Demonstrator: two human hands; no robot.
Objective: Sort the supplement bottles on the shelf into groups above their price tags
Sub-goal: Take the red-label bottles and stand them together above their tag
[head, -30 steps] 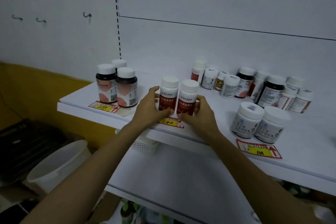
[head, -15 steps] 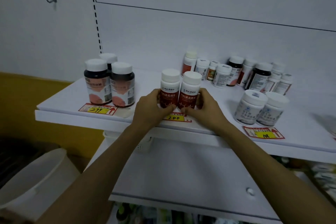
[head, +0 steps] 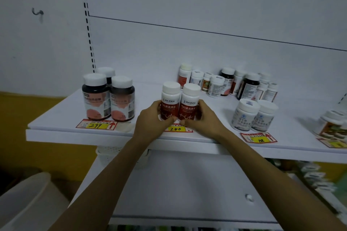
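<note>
Gripping left red-label bottle point(head: 170, 104) in curled left hand point(head: 150, 119), right red-label bottle point(head: 189, 106) in curled right hand point(head: 205, 121); upright on shelf point(head: 62, 116), 12 o'clock of 200 tag point(head: 175, 129), itself partly hidden under hands.

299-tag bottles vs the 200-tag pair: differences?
The 299-tag bottles are dark-bodied and wider; the 200-tag pair is white with red labels and slimmer. Three stand at 299, two at 200. The 299 group is untouched; the left hand and right hand hold the pair. Both have white caps and stand upright.
</note>
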